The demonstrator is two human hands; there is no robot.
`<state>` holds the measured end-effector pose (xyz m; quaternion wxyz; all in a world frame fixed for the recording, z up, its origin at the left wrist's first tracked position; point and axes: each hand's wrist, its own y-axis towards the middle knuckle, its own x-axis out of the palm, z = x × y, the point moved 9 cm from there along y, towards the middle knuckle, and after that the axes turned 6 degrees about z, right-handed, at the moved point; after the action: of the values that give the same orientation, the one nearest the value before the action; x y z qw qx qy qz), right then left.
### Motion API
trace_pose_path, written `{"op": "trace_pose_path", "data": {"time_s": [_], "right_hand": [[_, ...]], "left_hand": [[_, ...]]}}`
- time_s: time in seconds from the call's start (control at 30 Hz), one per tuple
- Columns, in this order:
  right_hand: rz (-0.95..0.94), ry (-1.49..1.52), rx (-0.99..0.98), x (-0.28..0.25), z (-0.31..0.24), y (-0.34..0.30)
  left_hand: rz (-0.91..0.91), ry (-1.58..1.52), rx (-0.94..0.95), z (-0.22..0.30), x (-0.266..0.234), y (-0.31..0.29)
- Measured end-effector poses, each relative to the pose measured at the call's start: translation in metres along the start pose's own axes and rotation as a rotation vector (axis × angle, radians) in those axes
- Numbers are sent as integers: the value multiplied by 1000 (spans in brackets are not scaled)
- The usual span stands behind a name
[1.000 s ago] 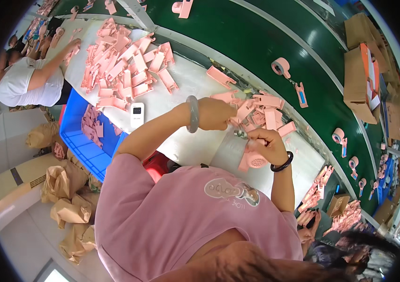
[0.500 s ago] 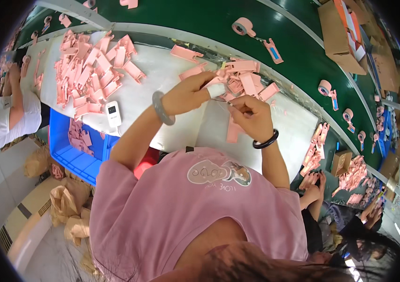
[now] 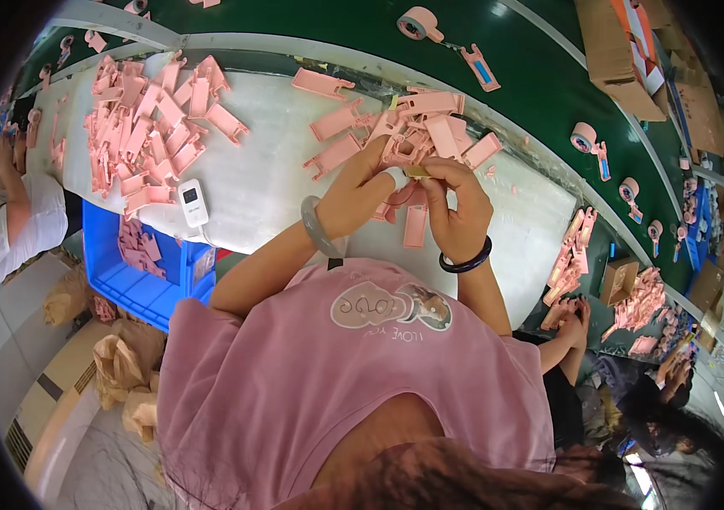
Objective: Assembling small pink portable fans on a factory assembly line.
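Observation:
My left hand (image 3: 355,197), with a white wrap on its thumb and a grey bangle at the wrist, is closed around a pink plastic part (image 3: 402,195), mostly hidden by the fingers. Beside it my right hand (image 3: 462,212), wearing a dark bracelet, pinches a small flat yellowish piece (image 3: 415,172) between thumb and fingertips. That piece meets the left thumb. Just beyond both hands lies a loose heap of pink plastic housings (image 3: 443,136). A single pink housing (image 3: 415,226) rests on the table between my wrists.
A larger pile of pink housings (image 3: 154,127) covers the table's left, near a white handheld device (image 3: 194,202). Below it sits a blue bin (image 3: 128,285). Across the far side runs a green conveyor (image 3: 532,85) carrying pink parts. Co-workers' hands (image 3: 573,319) show at right.
My two hands have come together, and the yellowish piece now shows between them. The left hand has drawn back from the heap. The whole view has shifted slightly.

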<state>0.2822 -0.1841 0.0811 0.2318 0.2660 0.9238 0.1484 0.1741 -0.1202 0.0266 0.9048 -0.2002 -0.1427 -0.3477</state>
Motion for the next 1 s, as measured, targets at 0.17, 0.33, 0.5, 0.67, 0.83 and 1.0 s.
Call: {"op": "trace_pose_path", "data": {"time_s": [0.17,0.33,0.5,0.67,0.83,1.0], "right_hand": [[-12,-123,-195,0,-19,-1],[32,-99,-239,0,-23,-3],[74,-84,-251,-3,-24,-6],[92,-90,-231,-5,-21,-9],[99,-98,-244,-5,-21,-9],[103,-100,-255,-6,-22,-8]], "left_hand": [[-47,48,25,10,4,-6],[-56,113,39,12,8,-9],[-71,192,65,10,10,-11],[-72,243,81,7,10,-12],[-56,337,174,10,9,-12],[-51,367,180,10,10,-12]]}}
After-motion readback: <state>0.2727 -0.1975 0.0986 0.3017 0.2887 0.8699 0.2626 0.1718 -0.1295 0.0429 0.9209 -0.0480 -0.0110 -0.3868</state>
